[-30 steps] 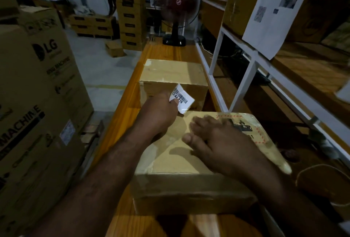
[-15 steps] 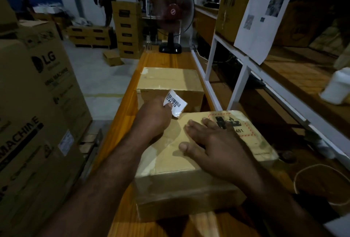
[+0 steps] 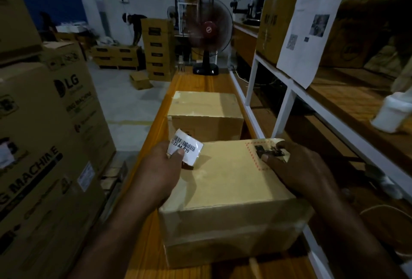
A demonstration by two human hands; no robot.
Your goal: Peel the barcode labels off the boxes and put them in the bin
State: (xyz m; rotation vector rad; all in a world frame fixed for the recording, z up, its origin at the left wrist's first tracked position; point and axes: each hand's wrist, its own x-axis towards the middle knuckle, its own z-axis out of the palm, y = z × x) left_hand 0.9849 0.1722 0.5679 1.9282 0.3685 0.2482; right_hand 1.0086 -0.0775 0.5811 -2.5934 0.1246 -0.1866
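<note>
Two plain brown cardboard boxes sit in a row on a long orange-brown wooden bench [image 3: 189, 86]. I'll use the near cardboard box [image 3: 227, 191] as the reference, since both hands are on it.

The left hand [image 3: 160, 171] is at the box's far-left top corner, thumb and fingers pinched shut on one white barcode label [image 3: 186, 148] printed with black bars and text reading something like "Z3-A4-P19". The label looks fully off the cardboard and sticks up out of the pinch, curling a bit, just above that corner.

The right hand [image 3: 296, 167] is on the box's far-right top corner, fingertips [image 3: 265, 157] pressing on a second sticker [image 3: 267, 152], a pale one with a red dashed border and a black graphic. Its far edge looks lifted and curled. Can't tell whether the fingers are really gripping it or just resting flat on top.

The second cardboard box [image 3: 205, 115] sits right behind the near one, further along the bench, nearly touching.

Left of the near box, off the bench, are big brown LG-printed cartons [image 3: 51, 136]; I count at least two stacked. To the right runs one white metal shelving rack [image 3: 287, 98] with wooden boards. Far behind, at the bench end, stands one dark pedestal fan [image 3: 208, 31].

No bin visible anywhere.
</note>
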